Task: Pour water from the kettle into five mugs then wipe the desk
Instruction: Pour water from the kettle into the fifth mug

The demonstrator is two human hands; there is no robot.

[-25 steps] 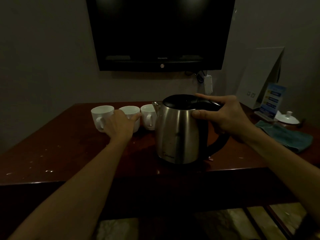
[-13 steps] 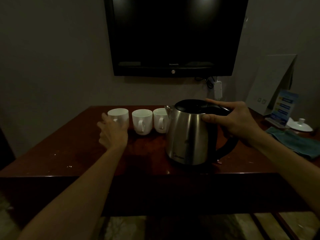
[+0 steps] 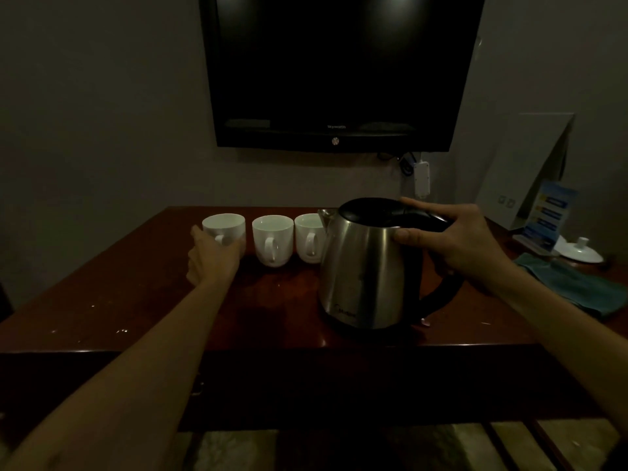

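Observation:
A steel kettle [image 3: 370, 270] with a black lid and handle stands on the dark wooden desk [image 3: 102, 300], right of centre. My right hand [image 3: 455, 239] grips the top of its handle, thumb pressed against the steel body. Three white mugs stand in a row behind it: the left mug [image 3: 224, 226], the middle mug [image 3: 273, 239] and the right mug [image 3: 307, 237], which is partly hidden by the kettle's spout. My left hand [image 3: 212, 258] wraps round the lower part of the left mug, thumb on its left side.
A teal cloth [image 3: 571, 287] lies at the desk's right end, with a white ceramic lid [image 3: 581, 253] and a blue sign stand [image 3: 550, 215] behind it. A black TV [image 3: 339, 69] hangs on the wall above. The desk's front edge is close to me.
My left hand has slid left from between the left and middle mugs and now holds the left mug. My right hand and the kettle have stayed put.

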